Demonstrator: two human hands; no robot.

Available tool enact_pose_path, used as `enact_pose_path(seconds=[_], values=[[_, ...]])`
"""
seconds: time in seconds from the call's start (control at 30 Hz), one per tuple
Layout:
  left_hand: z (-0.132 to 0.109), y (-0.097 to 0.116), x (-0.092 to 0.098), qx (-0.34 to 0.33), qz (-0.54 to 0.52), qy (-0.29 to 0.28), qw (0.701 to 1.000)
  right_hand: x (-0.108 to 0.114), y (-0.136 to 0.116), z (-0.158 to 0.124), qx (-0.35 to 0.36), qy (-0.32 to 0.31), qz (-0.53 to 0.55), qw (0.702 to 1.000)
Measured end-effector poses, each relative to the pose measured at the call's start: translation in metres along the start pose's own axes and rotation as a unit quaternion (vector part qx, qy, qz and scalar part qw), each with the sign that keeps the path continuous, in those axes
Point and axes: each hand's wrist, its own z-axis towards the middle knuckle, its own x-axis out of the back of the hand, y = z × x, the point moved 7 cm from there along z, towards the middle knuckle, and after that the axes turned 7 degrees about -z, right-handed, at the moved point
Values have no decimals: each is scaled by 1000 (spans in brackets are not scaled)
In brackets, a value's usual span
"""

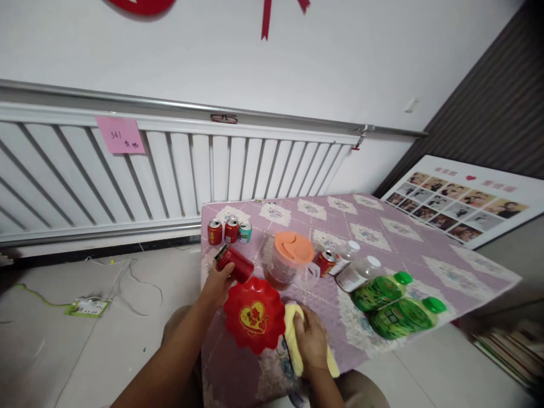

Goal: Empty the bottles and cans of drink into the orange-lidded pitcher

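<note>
My left hand (220,283) is closed around a dark red cylindrical container (236,264), which is tilted above the table's left part. Just below it lies a red scalloped plate (255,316) with a yellow heart in the middle. To the right of the plate, my right hand (311,339) grips a folded yellow cloth (293,334) on the tabletop, fingers partly hidden. A clear pitcher with an orange lid (293,248) stands behind the plate, a red can (326,263) beside its handle.
Two red cans (215,232) and a teal can (245,232) stand at the table's back left. Clear bottles (355,274) and green bottles (403,318) lie on the right. Behind the patterned tablecloth (312,208) is a white radiator (170,170). A power strip (88,307) lies on the floor.
</note>
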Motion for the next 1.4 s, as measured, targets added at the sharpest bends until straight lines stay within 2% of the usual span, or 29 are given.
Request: enact_pose_path(seconds=[0.13,0.2,0.3,0.37,0.43,0.5,0.57,0.67,0.8,0.9,1.0,1.17,1.27,1.4], values=[[-26,-19,-6,31,-3,-17,999,2,3,-1,-2,18,26,1000],[-36,-24,-5,25,48,-16,998,6,4,-2,-4,27,34,999],[-46,-25,3,-2,147,17,989,15,-4,-7,-4,45,36,998],[-53,-24,6,-17,203,36,978,22,-21,-15,23,59,34,997],[-62,-25,4,-34,250,37,967,23,-49,-26,93,53,49,993],[-73,-28,-2,-49,281,24,958,16,-79,-40,159,31,74,984],[-84,-33,-10,-56,293,8,954,5,-101,-52,193,8,85,977],[-98,-42,-19,-44,301,4,953,-12,-118,-65,195,-10,112,974],[-108,-45,-25,-17,289,8,957,-19,-119,-65,155,-14,133,979],[-113,-47,-27,14,267,-40,963,-15,-116,-56,122,-26,149,981],[-112,-46,-21,10,284,-84,955,-12,-110,-45,90,-47,181,978],[-94,-40,-8,2,286,-137,948,-16,-106,-34,58,-121,265,955],[-82,-28,-11,-18,272,-162,948,-16,-112,-30,61,-166,281,943],[-75,-19,-23,-19,282,-191,940,-17,-130,-28,99,-214,307,922]])
